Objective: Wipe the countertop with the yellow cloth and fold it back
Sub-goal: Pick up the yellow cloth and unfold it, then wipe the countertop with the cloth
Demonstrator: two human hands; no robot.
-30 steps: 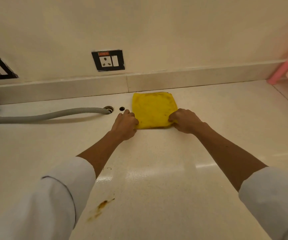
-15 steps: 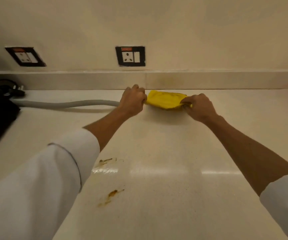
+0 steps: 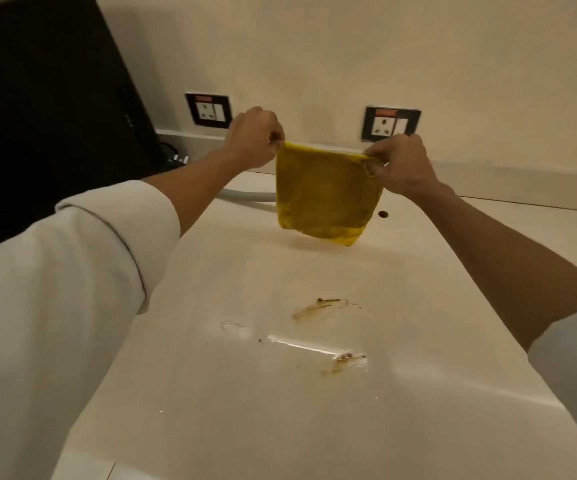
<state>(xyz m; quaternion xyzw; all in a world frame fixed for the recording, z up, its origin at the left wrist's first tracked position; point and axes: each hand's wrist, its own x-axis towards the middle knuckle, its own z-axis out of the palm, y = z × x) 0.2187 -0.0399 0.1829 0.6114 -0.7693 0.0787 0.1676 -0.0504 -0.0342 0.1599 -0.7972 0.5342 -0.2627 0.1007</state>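
Note:
The yellow cloth (image 3: 325, 194) hangs in the air above the white countertop (image 3: 245, 393), stretched between both hands. My left hand (image 3: 254, 140) pinches its top left corner and my right hand (image 3: 399, 164) pinches its top right corner. The cloth's lower edge hangs just above the counter, near the back wall. Brown smears (image 3: 321, 306) and a second stain (image 3: 344, 362) mark the countertop in front of the cloth, closer to me.
A black appliance (image 3: 48, 109) stands at the left. Two wall sockets (image 3: 208, 110) (image 3: 391, 124) sit above the backsplash. A grey hose (image 3: 249, 195) lies on the counter behind the cloth, and a small hole (image 3: 383, 213) is beside it.
Both hands have lifted the cloth off the countertop; it went from lying flat and folded to hanging open between them. The view has shifted to the left.

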